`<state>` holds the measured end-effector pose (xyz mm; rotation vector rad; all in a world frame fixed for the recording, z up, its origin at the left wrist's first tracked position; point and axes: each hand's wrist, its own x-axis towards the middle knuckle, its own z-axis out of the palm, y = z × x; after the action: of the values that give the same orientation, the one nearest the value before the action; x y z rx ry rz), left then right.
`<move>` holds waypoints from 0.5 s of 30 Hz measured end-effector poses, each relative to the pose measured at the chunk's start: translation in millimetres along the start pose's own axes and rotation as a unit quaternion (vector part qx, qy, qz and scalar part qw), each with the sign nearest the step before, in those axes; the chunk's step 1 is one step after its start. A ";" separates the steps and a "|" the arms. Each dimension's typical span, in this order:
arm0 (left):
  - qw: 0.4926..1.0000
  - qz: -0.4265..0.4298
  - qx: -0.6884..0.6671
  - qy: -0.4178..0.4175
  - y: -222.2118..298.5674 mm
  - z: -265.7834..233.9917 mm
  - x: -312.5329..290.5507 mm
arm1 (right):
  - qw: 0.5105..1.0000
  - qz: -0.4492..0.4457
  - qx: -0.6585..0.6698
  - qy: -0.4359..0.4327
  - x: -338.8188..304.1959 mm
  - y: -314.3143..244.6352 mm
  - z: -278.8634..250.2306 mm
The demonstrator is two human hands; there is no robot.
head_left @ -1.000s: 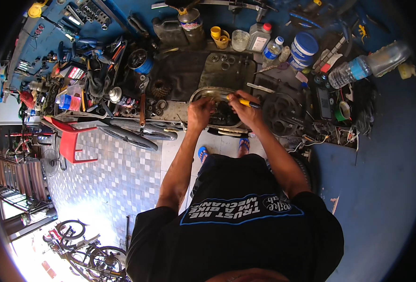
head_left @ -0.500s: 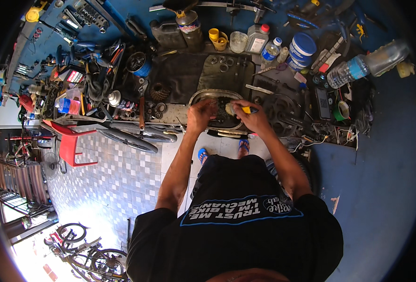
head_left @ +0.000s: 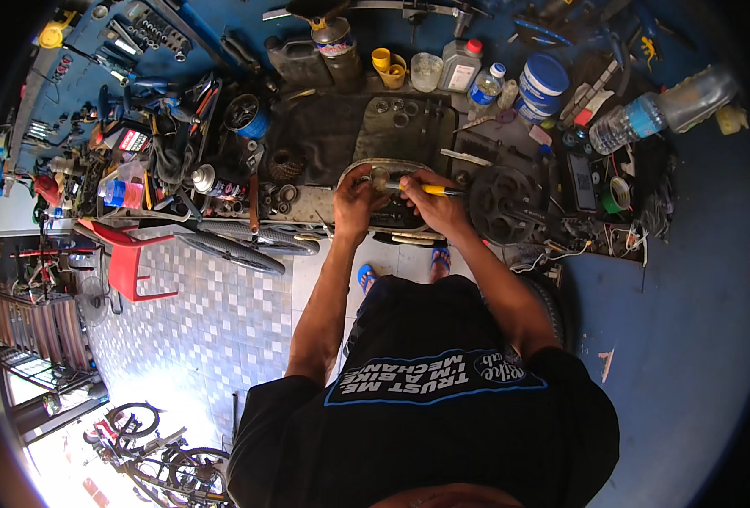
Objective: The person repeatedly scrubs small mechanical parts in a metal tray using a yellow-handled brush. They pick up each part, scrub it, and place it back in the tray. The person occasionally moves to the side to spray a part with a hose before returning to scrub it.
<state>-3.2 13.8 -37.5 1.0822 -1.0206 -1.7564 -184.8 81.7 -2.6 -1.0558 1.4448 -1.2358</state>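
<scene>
My left hand [head_left: 356, 205] is closed over the left side of a rounded metal basin [head_left: 388, 162], pinching a small part that its fingers mostly hide. In my right hand [head_left: 436, 210] is a brush [head_left: 441, 190] with a yellow handle. The handle points right, and the brush's pale head lies against the left fingers. Dark, wet-looking small parts sit in the basin beneath both hands, too dim to name.
A chainring with crank [head_left: 504, 201] lies right of the basin, a cassette [head_left: 286, 166] to its left. Behind stand a grey bottle [head_left: 460, 68], a blue tub [head_left: 544, 83] and yellow cups [head_left: 389, 68]. A red chair [head_left: 128, 262] and bicycle wheel [head_left: 238, 252] are lower left.
The brush has swung from pointing down into the basin to lying nearly level, its head now at my left fingers. Both hands have shifted slightly, the right one leftward.
</scene>
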 end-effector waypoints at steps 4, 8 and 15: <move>0.999 -0.030 -0.014 0.014 3.4 -7.7 1.3 | 0.988 -0.037 -0.142 0.038 9.1 3.9 -15.7; 0.999 -0.033 -0.023 0.010 -0.3 -8.9 -3.5 | 0.976 -0.142 -0.165 -0.013 -2.1 -19.5 -7.1; 0.998 0.007 0.056 -0.017 -7.1 -12.2 -3.1 | 0.975 -0.184 -0.119 -0.040 -5.9 -12.0 -6.2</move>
<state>7.5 16.5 -46.8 1.1155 -1.1567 -1.7292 -189.2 87.2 10.3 -1.5747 1.3981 -1.2767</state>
